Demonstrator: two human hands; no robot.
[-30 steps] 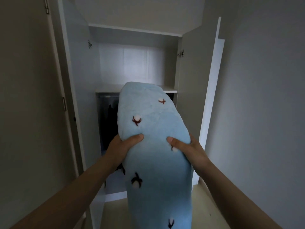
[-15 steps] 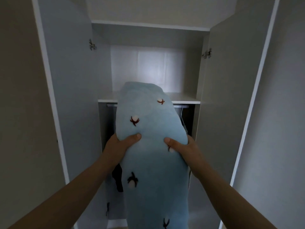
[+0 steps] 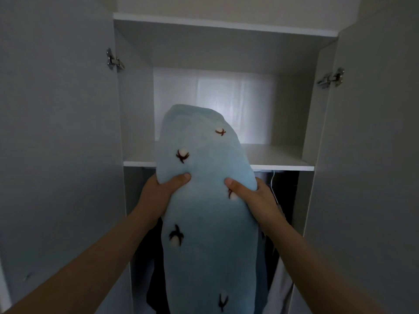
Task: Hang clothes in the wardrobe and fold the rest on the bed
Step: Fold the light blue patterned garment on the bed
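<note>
Both hands, left hand and right hand, clasp the blue bundle, its long axis pointing up toward the shelf.

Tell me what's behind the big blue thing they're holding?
Behind the blue bundle you can see the wardrobe's white shelf and, lower down, dark clothes hanging, plus a thin white hanger on the right. Whatever sits straight behind the bundle is covered.
</note>
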